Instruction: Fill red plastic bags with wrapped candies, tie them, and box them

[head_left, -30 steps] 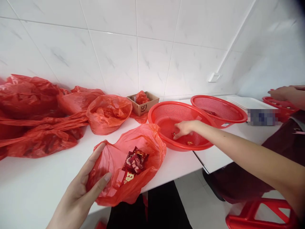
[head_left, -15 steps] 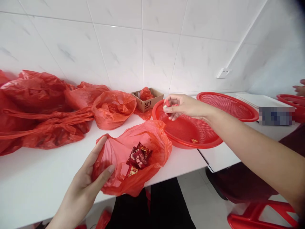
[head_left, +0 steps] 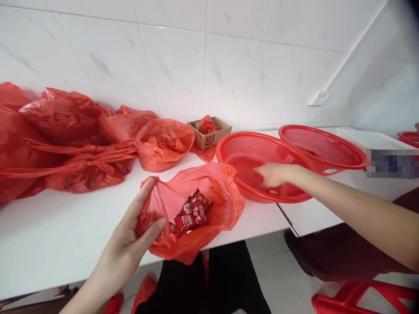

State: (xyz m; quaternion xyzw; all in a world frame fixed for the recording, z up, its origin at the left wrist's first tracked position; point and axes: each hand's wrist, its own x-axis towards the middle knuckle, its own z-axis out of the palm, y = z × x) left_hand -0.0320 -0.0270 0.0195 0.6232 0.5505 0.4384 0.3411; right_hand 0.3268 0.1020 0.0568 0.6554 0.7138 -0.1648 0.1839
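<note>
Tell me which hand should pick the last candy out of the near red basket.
Right. The right hand is already inside the near red basket, just above the candy. The left hand is busy holding the red bag open.

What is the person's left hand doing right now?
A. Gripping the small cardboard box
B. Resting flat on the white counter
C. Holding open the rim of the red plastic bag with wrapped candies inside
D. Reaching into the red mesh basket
C: the left hand pinches the rim of the open red plastic bag, with red wrapped candies showing inside, while the right hand is the one in the round red mesh basket.
</note>
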